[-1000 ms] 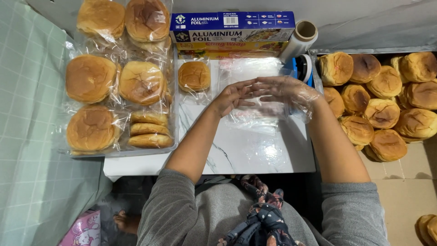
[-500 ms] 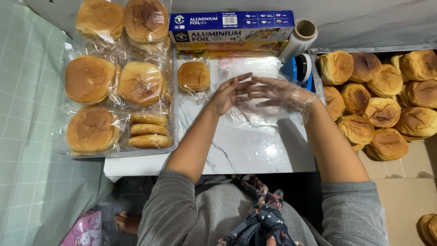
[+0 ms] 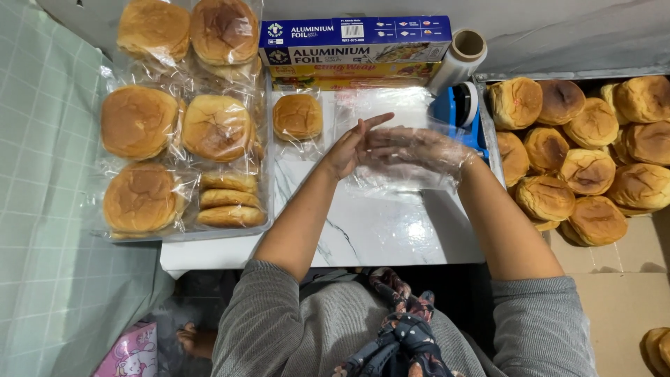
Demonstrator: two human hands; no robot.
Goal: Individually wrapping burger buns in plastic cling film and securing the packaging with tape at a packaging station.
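1. Step in hand, as judged: a thin clear plastic cover (image 3: 426, 148), glove or bag, is being fitted over the right hand (image 3: 408, 146). It sits over the fingers and reaches the wrist, above the middle of the white marbled table top (image 3: 377, 230).
2. Right hand: flat, fingers stretched out and close together inside the plastic, gripping nothing.
3. Left hand (image 3: 352, 148): bare, fingers extended, their tips against the plastic at the right hand's fingertips. Whether it pinches the film I cannot tell; the thumb is hidden.
4. The next move calls for a light pull on flimsy film, kept even so it neither tears nor bunches at the fingers.
5. Surroundings: one wrapped bun (image 3: 297, 116) just left of the hands; a tray of wrapped buns (image 3: 139, 122) further left; a blue foil box (image 3: 356, 40) and a film roll (image 3: 460, 59) behind; a blue dispenser (image 3: 457, 108) beside the right wrist; bare buns (image 3: 586, 167) in a carton to the right.
6. Hard to make out: more clear plastic (image 3: 391, 185) lies under the hands, and its edges blur into the cover. The carton is cut off at the right edge.
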